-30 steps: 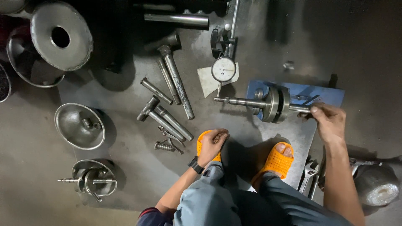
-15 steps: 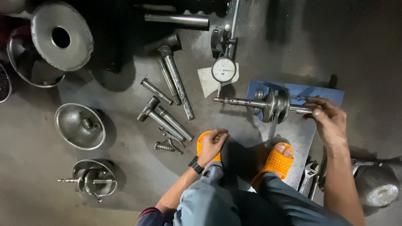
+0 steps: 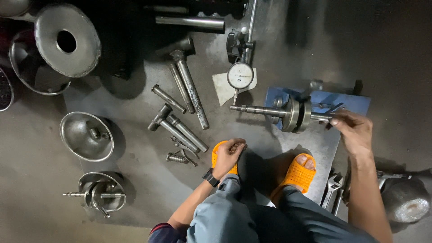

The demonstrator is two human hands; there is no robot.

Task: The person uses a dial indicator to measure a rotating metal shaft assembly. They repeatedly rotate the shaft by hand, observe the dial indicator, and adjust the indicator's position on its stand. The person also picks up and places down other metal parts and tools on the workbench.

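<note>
- Metal floor plate (image 3: 135, 103): loose shafts and dished covers are spread across it.
- Crankshaft (image 3: 290, 113): laid horizontally on supports over a blue base (image 3: 355, 101), just below the dial gauge (image 3: 240, 75).
- Right hand (image 3: 355, 130): the crankshaft's right end is pinched by the fingertips.
- Left hand (image 3: 228, 155): curled loosely over an orange sandal (image 3: 220, 155); nothing is seen grasped.

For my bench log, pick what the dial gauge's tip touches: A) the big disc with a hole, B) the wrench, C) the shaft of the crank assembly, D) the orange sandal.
C: the dial gauge points its plunger down onto the shaft that the right hand holds at its other end.
</note>
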